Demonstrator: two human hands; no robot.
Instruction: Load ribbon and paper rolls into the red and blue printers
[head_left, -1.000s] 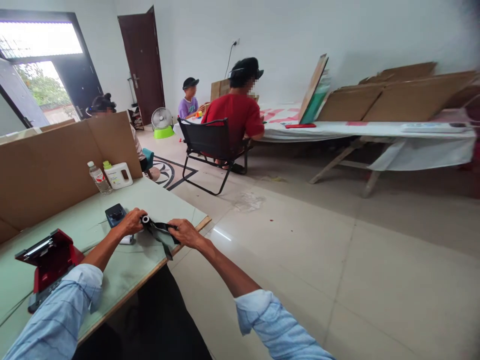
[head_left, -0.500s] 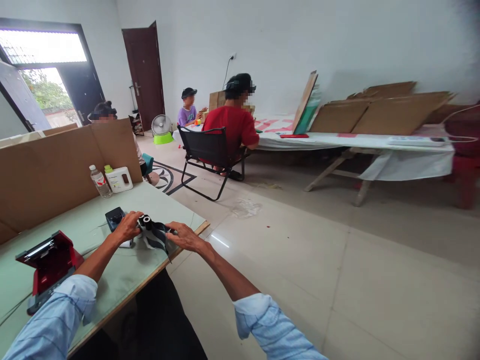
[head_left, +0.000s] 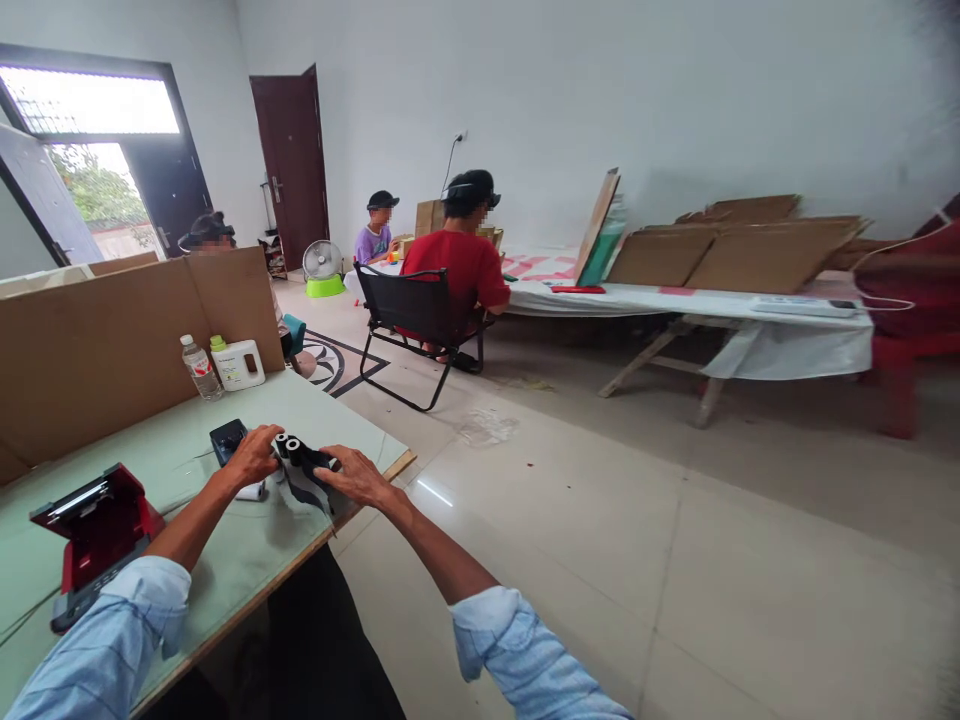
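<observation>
Two small black rolls of ribbon (head_left: 292, 447) with white cores stand side by side above the near corner of the table, with a loop of dark, shiny film hanging from them. My left hand (head_left: 257, 456) is closed on the rolls from the left. On the other side my right hand (head_left: 354, 476) has its fingers on the ribbon's film, thumb and fingers bent around its edge. A small white roll (head_left: 252, 491) lies under my left hand. Behind that hand sits a dark box-shaped device (head_left: 227, 440). Left of my forearm rests a red and black machine (head_left: 101, 545) with its lid raised.
A clear bottle (head_left: 201, 368) and a white jug (head_left: 238, 363) stand by a cardboard partition (head_left: 135, 350). The table's wooden edge (head_left: 300, 560) runs close below my hands. Beyond the tiled floor, a person in red (head_left: 457, 270) sits on a black folding chair (head_left: 405, 300).
My right hand has moved left and inward over the ribbon's film, closer to the rolls. The two rolls now show more plainly side by side. The camera view has shifted slightly.
</observation>
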